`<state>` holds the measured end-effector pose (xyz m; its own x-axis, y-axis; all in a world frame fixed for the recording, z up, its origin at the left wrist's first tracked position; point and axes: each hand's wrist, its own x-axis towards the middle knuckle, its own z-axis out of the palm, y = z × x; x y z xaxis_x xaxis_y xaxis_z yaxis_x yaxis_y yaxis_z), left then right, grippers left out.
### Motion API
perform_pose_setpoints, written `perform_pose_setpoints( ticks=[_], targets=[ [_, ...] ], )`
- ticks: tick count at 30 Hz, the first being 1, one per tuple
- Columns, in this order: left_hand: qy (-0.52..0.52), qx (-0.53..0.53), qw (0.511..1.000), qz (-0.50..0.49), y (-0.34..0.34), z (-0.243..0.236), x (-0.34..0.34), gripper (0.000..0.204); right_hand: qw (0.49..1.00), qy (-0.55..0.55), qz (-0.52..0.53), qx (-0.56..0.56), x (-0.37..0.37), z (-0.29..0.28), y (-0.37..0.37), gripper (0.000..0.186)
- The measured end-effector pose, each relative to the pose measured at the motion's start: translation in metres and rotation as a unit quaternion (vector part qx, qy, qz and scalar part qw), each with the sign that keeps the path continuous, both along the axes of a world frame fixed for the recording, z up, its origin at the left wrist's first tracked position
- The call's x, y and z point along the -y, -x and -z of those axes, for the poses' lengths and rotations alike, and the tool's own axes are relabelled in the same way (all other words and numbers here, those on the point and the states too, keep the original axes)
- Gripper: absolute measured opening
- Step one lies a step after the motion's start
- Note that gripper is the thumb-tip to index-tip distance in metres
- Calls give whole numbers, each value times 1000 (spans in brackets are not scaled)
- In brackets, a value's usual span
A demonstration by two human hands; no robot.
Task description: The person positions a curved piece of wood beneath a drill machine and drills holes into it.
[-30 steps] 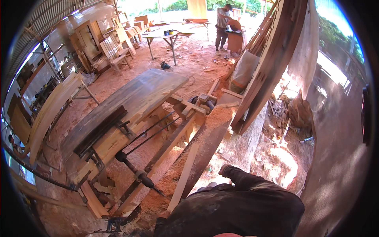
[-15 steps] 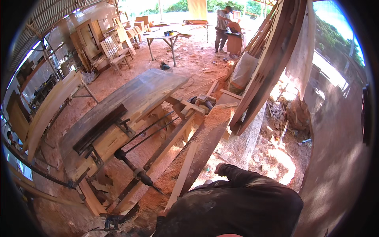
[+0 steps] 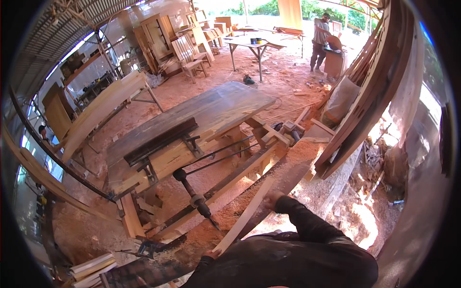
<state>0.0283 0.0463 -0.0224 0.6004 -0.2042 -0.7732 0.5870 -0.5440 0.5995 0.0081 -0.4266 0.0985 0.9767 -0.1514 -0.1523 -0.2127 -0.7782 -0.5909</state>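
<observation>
A long pale wooden strip (image 3: 248,213) lies slantwise on a dark plank covered in sawdust (image 3: 300,165). At the strip's near end, my left hand (image 3: 211,253) has its fingers closed around the edge; the sleeve hides part of it. Beside the strip's far part is my right hand (image 3: 272,198), over the plank's right edge. Motion smears its fingers, so contact with the strip is unclear. Left of the strip, a dark spindle with a drill bit (image 3: 214,223) points towards it, its tip a short way off.
A large worktable (image 3: 225,98) with a dark metal bar (image 3: 161,140) stands beyond the spindle. Tall boards (image 3: 367,91) lean at the right. A co-worker (image 3: 321,41) stands at the back right. Sawdust covers the floor. Wood offcuts (image 3: 93,269) lie at lower left.
The view has swung left, so the scene sits farther right. My right hand has come in closer to the strip from its right side. My left hand remains at the strip's near end.
</observation>
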Motion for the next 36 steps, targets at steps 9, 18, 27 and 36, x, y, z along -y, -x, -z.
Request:
perform_pose_setpoints(
  ticks=[9, 18, 27, 36],
  targets=[
    [33, 12, 999, 3, -1, 36, -28, 68, 902, -23, -180, 392, -90, -360, -78, 78],
    [-150, 42, 963, 221, -37, 39, 4, 73, 867, -80, -232, 434, -136, -478, -88, 93],
    [-120, 108, 940, 300, -60, 28, 44, 74, 862, -129, -266, 413, -105, -415, -72, 94],
    [-84, 140, 953, 255, -19, 68, 32, 74, 663, -520, -446, 303, -76, -376, 38, 85]
  ],
)
